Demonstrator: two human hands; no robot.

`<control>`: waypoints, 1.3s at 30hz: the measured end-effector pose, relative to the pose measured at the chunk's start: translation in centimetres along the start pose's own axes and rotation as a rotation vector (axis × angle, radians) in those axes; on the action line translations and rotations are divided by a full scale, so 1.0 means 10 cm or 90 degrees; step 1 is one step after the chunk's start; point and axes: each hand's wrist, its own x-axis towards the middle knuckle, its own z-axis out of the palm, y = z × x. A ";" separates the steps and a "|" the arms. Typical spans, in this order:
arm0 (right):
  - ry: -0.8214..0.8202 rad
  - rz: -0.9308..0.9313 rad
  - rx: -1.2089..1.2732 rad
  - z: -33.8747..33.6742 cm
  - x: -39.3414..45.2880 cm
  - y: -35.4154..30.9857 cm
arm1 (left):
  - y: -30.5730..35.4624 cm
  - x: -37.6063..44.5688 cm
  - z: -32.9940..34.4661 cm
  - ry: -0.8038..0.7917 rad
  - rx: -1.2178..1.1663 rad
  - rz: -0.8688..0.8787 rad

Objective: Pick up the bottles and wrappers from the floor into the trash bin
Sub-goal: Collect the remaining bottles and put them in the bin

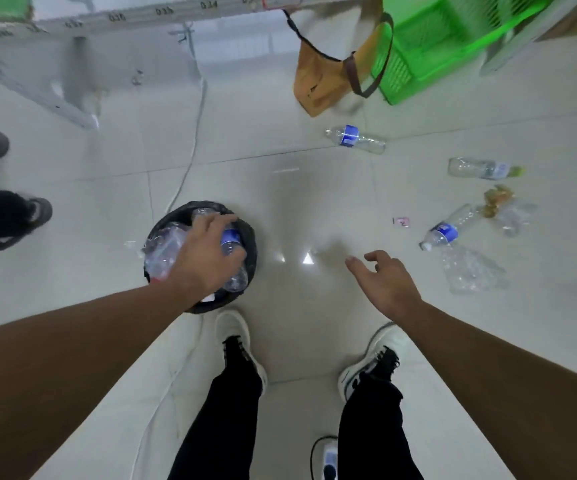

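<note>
1. Glossy pale tiled floor (280, 188); a green basket (429, 46) and a tan bag (328, 74) at the far side.
2. Left hand (204, 258) over the black-lined trash bin (250, 244), grip clasping a blue-labelled bottle (233, 258).
3. Right hand (384, 282) hovers, grip released.
4. Three bottles (354, 138) and clear wrappers (470, 268) lie on the floor to the right.

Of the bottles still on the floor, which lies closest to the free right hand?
The blue-labelled bottle with its white cap toward the right hand; the other two floor bottles lie farther off.
</note>
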 end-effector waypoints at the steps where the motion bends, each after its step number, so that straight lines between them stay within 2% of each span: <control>1: 0.008 0.011 0.017 -0.15 0.01 0.16 | 0.21 0.04 0.09 -0.016 0.008 0.016; 10: 0.107 0.144 0.161 -1.43 -0.02 2.08 | 2.23 0.17 1.28 -0.120 0.107 0.145; 15: 0.123 0.214 0.254 -1.85 -0.12 3.00 | 3.14 0.02 1.95 -0.167 0.116 0.162; 19: 0.101 0.193 0.266 -2.15 -0.12 3.43 | 3.72 -0.01 2.37 -0.172 0.097 0.127; 23: 0.097 0.180 0.273 -2.48 -0.03 3.68 | 4.01 0.04 2.70 -0.179 0.132 0.075; 31: 0.064 0.191 0.257 -2.70 0.51 3.68 | 4.39 0.34 3.26 -0.229 0.179 0.103; 36: 0.080 0.183 0.226 -2.42 1.38 3.80 | 4.39 1.00 4.00 -0.206 0.230 0.145; 39: 0.117 0.153 0.127 -2.20 2.16 4.05 | 4.31 1.48 4.73 -0.186 0.243 0.173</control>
